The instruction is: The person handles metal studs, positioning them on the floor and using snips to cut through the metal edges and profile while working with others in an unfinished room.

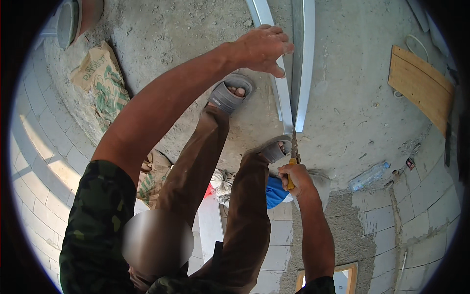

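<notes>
Two long galvanized metal profiles lie side by side on the concrete floor: a left metal profile point(281, 100) and a right metal profile point(306, 63). My left hand point(264, 49) is closed over the left one, fingers curled across it and thumb on its near side. Yellow-handled tin snips point(295, 149) are gripped in my right hand point(297, 178), close to my right foot. Their blades point away from me and meet the near end of the profiles. Whether the blades are open, and which edge they touch, is too small to tell.
My sandaled feet point(232, 93) stand just left of the profiles. A crumpled paper sack point(103, 81) lies at the left and a bucket point(68, 24) at the far left. On the right are a wooden board point(421, 85) and a plastic bottle point(369, 176). Block walls curve around.
</notes>
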`<state>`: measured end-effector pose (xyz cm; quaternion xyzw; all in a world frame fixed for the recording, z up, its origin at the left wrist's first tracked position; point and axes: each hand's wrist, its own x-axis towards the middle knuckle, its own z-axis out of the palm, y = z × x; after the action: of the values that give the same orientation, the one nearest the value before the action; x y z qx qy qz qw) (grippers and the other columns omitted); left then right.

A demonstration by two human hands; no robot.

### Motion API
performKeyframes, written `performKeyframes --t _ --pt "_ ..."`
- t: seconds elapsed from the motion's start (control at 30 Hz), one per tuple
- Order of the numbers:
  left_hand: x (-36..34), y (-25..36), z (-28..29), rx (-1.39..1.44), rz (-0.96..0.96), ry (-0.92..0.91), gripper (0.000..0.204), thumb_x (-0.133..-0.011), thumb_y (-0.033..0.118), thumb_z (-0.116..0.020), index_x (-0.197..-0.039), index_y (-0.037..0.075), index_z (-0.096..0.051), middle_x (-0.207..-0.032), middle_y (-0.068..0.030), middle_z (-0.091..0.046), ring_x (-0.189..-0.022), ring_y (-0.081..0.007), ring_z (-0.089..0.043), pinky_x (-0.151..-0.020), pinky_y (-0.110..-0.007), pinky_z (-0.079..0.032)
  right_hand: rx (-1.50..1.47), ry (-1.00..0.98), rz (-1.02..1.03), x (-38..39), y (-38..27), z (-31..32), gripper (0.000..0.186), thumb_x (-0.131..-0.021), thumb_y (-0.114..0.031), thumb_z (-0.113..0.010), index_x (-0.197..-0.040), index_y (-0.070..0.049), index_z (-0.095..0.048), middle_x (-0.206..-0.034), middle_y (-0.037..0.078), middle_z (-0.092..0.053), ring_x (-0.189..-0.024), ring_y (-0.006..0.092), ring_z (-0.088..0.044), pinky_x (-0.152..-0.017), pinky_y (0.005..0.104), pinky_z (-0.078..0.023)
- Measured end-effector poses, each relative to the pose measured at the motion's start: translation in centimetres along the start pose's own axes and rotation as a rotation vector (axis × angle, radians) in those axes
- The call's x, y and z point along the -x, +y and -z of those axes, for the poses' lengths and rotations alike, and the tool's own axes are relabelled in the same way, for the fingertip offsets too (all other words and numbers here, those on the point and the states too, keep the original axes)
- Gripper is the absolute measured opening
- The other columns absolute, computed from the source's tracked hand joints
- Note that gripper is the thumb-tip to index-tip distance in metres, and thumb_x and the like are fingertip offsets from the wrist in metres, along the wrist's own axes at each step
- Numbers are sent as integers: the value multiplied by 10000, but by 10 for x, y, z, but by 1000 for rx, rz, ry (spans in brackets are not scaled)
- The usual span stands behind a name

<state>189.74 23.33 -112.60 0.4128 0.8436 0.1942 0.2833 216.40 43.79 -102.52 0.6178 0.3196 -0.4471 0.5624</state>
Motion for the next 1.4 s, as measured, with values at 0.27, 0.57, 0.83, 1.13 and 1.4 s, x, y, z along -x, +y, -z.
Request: performKeyframes --t 0.27,0.57,0.83,1.13,1.4 --pt "-39 -39 -15 -602 -145 -202 573 -657 332 -830 -1143 123 -608 -1144 -48 -616 -1181 -202 -522 -1129 -373 -328 -286 121 124 -10 21 -58 73 -776 -46 -585 -728 -44 -530 -600 61 -507 -383 178 -461 -375 332 -337" --pt "-30 -46 -23 -688 -45 -412 511 -653 363 -823 -1053 99 -645 -1012 -29 -664 -1100 -205 -578 -1001 -346 -431 -629 96 143 -29 19 -115 102 -757 -1 -570 -807 -44 -492 -659 69 -498 -380 188 -445 -338 323 -324" --pt "-34 -47 4 -454 -19 -694 450 -569 256 -864 -938 52 -707 -925 -114 -700 -973 -304 -646 -912 -405 -458 -735 121 128 -34 26 -143 89 -762 -20 -578 -716 -57 -512 -591 63 -476 -405 198 -465 -377 350 -337" --pt "-100 -118 29 550 552 126 908 -668 510 -802 -1325 -9 -451 -1196 -205 -570 -1083 -279 -573 -903 -412 -471 -494 19 104 -18 32 -108 48 -770 -28 -569 -753 -3 -531 -584 68 -506 -386 174 -471 -339 321 -348" --pt "-157 -118 12 771 917 585 682 -748 285 -696 -1185 -189 -474 -1078 -269 -588 -947 -318 -584 -760 -479 -493 -455 80 146 -18 34 -117 117 -793 -37 -578 -696 1 -526 -576 62 -496 -372 150 -473 -331 300 -372"
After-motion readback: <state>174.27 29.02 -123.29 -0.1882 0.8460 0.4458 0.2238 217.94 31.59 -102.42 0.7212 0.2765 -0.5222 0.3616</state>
